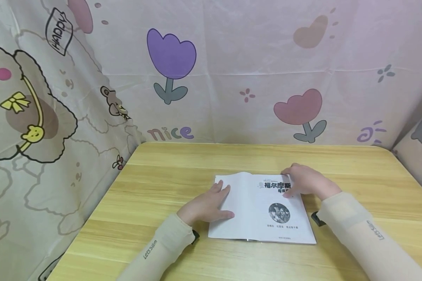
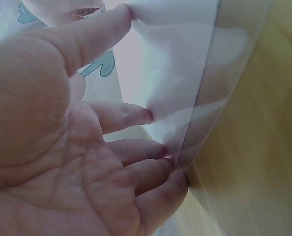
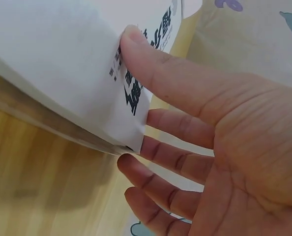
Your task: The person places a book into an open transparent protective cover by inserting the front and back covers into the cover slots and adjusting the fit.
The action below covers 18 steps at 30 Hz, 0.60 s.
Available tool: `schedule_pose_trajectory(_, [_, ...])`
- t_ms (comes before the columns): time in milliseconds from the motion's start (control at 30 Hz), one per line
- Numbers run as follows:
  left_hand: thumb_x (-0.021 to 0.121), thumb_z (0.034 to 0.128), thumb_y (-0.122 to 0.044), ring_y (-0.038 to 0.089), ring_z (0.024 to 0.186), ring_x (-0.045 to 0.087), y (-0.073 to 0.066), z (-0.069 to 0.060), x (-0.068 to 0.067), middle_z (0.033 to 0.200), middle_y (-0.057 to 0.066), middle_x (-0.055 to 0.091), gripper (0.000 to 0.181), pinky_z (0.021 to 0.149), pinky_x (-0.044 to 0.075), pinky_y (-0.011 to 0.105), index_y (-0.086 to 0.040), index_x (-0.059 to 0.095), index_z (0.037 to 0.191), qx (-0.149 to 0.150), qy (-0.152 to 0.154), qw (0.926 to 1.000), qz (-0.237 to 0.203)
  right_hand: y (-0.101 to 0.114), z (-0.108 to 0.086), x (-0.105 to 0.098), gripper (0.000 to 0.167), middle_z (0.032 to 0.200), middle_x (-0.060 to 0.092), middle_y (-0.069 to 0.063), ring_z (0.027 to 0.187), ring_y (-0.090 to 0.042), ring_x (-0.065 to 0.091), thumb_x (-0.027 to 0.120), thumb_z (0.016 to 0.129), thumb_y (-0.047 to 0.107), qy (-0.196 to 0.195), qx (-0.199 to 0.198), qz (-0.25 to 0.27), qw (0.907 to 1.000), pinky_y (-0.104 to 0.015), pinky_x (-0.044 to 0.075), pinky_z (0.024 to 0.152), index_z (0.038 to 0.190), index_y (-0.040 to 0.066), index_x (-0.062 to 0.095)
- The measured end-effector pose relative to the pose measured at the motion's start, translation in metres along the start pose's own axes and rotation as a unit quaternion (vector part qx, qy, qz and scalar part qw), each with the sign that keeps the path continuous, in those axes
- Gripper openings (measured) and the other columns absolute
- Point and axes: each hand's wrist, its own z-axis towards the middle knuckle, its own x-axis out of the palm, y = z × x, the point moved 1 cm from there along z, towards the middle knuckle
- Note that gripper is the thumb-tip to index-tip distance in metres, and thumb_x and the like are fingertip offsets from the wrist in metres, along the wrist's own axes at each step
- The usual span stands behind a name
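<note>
An open book (image 1: 263,232) lies on the table, its right page showing black Chinese lettering and a round dark picture. A transparent cover edge (image 2: 219,103) sticks out past the left page in the left wrist view. My left hand (image 1: 207,205) rests on that blank left page, fingers spread and fairly straight, fingertips touching the paper. At the book's upper right corner, my right hand (image 1: 304,181) holds the edge. Its thumb (image 3: 151,61) presses on the printed page, while the index and middle fingertips are hidden behind the page edge.
The wooden table (image 1: 154,171) extends around the book on all sides. Behind it hangs a pale curtain (image 1: 228,47) with printed flowers, and another patterned cloth (image 1: 88,156) drapes along the left side. A dark band shows at each wrist.
</note>
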Motion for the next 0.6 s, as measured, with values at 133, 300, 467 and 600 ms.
schedule_pose_trajectory(133, [0.071, 0.1024, -0.047, 0.035, 0.169, 0.015, -0.0002, -0.0003, -0.0003, 0.18, 0.02, 0.012, 0.09, 0.135, 0.025, 0.053, -0.007, 0.027, 0.17, 0.001, 0.001, 1.0, -0.001, -0.0017, -0.0001, 0.0007, 0.084, 0.127, 0.065, -0.027, 0.111, -0.042, 0.065, 0.1, 0.072, 0.027, -0.002, 0.0, 0.003, 1.0, -0.065, 0.054, 0.105, 0.141, -0.007, 0.065])
schedule_pose_trajectory(300, [0.071, 0.1022, -0.047, 0.035, 0.169, 0.015, -0.0002, -0.0003, 0.0, 0.18, 0.02, 0.013, 0.09, 0.135, 0.025, 0.052, -0.007, 0.028, 0.17, 0.001, 0.0, 1.0, 0.0, -0.0035, -0.0004, 0.0021, 0.084, 0.126, 0.062, -0.027, 0.11, -0.041, 0.062, 0.1, 0.072, 0.029, -0.008, -0.004, 0.005, 1.0, -0.064, 0.054, 0.102, 0.139, -0.008, 0.065])
schedule_pose_trajectory(467, [0.071, 0.1022, -0.046, 0.036, 0.169, 0.015, -0.0004, -0.0002, 0.0006, 0.18, 0.02, 0.013, 0.09, 0.135, 0.025, 0.052, -0.007, 0.028, 0.17, 0.001, -0.001, 1.0, 0.002, -0.0041, -0.0012, 0.0028, 0.081, 0.123, 0.062, -0.025, 0.11, -0.041, 0.061, 0.101, 0.071, 0.03, -0.02, -0.011, -0.003, 0.9997, -0.064, 0.054, 0.104, 0.135, -0.007, 0.067])
schedule_pose_trajectory(600, [0.072, 0.1023, -0.045, 0.036, 0.169, 0.015, -0.001, -0.0002, 0.0005, 0.18, 0.02, 0.013, 0.089, 0.135, 0.025, 0.052, -0.006, 0.028, 0.17, 0.001, -0.001, 1.0, 0.0, -0.004, -0.0025, 0.0039, 0.081, 0.124, 0.063, -0.025, 0.112, -0.042, 0.062, 0.102, 0.07, 0.03, -0.033, -0.014, -0.006, 0.9993, -0.064, 0.053, 0.105, 0.134, -0.007, 0.068])
